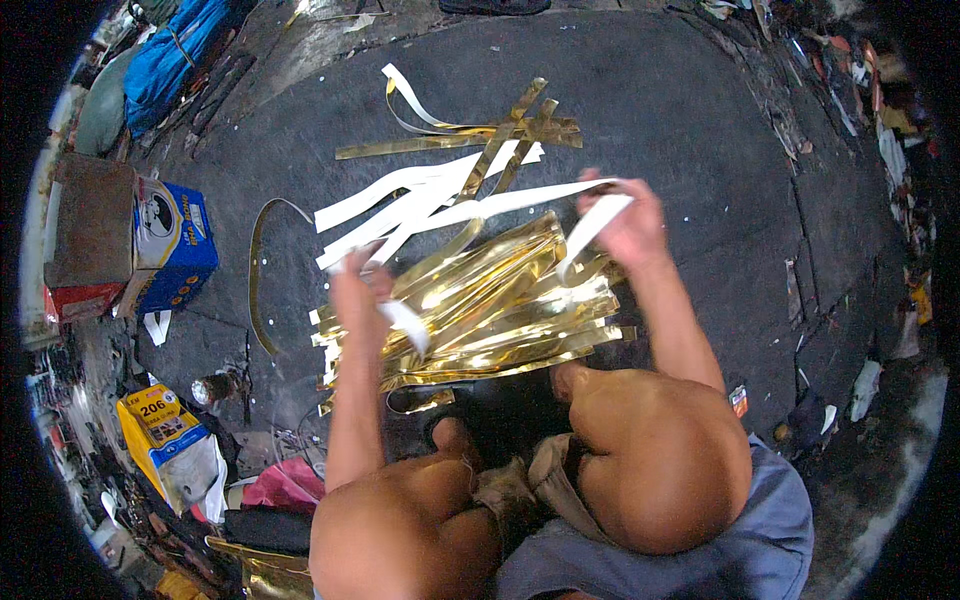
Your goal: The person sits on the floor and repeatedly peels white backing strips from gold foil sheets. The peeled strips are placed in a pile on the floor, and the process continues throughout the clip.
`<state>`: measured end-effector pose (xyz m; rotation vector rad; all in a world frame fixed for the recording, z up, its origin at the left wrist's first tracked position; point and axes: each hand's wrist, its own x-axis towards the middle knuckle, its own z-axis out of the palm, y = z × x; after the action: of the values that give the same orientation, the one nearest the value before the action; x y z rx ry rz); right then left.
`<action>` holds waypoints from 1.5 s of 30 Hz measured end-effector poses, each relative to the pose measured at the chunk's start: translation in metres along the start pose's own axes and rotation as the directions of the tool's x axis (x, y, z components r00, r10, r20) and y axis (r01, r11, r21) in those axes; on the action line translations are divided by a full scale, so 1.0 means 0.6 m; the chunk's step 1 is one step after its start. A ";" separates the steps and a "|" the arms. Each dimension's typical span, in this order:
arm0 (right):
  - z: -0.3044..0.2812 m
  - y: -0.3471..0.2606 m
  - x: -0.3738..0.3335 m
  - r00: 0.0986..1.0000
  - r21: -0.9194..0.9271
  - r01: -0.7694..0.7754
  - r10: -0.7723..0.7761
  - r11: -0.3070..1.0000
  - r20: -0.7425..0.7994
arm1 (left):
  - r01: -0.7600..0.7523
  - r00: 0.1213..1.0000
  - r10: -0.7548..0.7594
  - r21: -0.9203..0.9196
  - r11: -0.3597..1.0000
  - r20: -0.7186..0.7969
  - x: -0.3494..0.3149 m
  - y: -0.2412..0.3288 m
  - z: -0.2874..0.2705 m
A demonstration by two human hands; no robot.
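Note:
A long white strip (530,198) stretches between my two hands above the dark floor mat. Its one end hangs below my left hand (362,280), whose fingers are closed on it. At the far end my right hand (632,222) pinches the strip, and a folded-over tail drops beside the palm. Beneath my forearms lies a thick pile of shiny gold strips (500,300), in front of my bent knees. Several loose white strips (385,195) lie beyond my left hand, and crossed gold strips (515,135) rest farther off.
A blue and white box (180,245) stands at the left, near a yellow container (165,425). One thin strip (256,275) curls on the dark mat (700,120). A blue bundle (175,60) lies far left; scraps (865,110) line the right edge.

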<state>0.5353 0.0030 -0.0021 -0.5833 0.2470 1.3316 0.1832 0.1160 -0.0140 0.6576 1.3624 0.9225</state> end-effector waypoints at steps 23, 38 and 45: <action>-0.046 0.070 -0.025 0.874 -0.507 0.485 0.367 -0.713 0.319 | -0.491 0.854 0.261 0.532 0.690 0.450 -0.067 -0.035 0.041; -0.069 0.075 -0.034 0.802 -0.553 0.597 0.434 -0.580 0.411 | -0.596 0.706 -0.108 0.671 0.442 0.699 -0.179 -0.100 0.091; 0.004 0.122 -0.096 0.752 -0.785 0.620 0.272 0.019 0.600 | -0.336 0.721 -0.098 0.470 0.817 0.686 -0.163 -0.056 0.124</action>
<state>0.4509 -0.0354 0.0094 -1.2496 -1.5683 1.1309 0.2658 0.0242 0.0181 1.4192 0.8841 0.2622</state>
